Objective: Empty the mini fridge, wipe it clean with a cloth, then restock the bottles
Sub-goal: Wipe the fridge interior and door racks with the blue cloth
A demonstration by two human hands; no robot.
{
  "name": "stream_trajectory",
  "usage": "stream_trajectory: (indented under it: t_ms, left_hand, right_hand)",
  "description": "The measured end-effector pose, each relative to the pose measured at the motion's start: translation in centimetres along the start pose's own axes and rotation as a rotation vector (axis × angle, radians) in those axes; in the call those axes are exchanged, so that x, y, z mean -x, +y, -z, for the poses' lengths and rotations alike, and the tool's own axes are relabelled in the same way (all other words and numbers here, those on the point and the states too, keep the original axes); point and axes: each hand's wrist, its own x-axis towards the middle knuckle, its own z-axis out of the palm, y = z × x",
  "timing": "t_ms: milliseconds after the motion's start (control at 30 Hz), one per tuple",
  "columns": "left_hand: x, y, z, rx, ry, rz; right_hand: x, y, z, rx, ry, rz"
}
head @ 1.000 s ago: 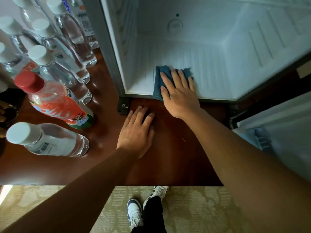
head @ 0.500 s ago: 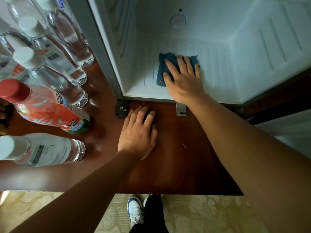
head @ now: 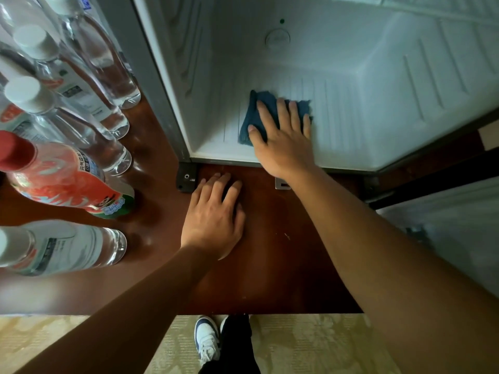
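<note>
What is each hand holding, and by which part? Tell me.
Nothing is gripped. The right hand presses flat on the near part of the blue cloth on the fridge floor. The left hand rests flat on the wooden surface.

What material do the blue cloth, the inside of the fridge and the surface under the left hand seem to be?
Blue cloth: soft fabric, probably microfibre; it is matte and limp, with a frayed edge. Fridge floor: moulded white plastic, ribbed, slight sheen. Surface under the left hand: dark reddish wood or veneer, glossy, since it reflects the bottles.
</note>
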Motion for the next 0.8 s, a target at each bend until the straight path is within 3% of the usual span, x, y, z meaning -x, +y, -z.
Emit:
stream_trajectory:
  t_ms: [333, 800]
  left_hand:
    - [0.0, 0.1, 0.2, -0.007, -0.034, 0.002]
    - [0.0, -0.2, -0.2, 0.003, -0.033, -0.004]
  right_hand:
    - [1.0, 0.0, -0.1, 0.049, 0.005, 0.018]
    - [-8.4, 0.5, 1.1, 0.023, -0.033, -0.034]
